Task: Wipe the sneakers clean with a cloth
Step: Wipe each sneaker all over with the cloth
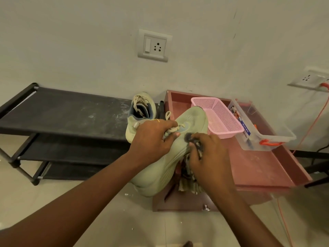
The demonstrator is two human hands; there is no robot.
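Note:
My left hand [153, 139] grips a pale green sneaker [170, 157] at its laces and tongue, holding it in the air with the toe pointing away from me. My right hand [208, 152] holds a dark patterned cloth [190, 177] bunched against the sneaker's side near the laces; the cloth's loose end hangs down below the hand. The second pale green sneaker [140, 114], with a blue lining, stands on the right end of the black shoe rack [62, 113].
A pink-brown wooden tray-like table [258, 164] on the right carries a pink mesh basket [217, 116] and a clear plastic box [261, 132] with orange clips. An orange cable [309, 127] runs from a wall socket. The rack's top shelf is dusty.

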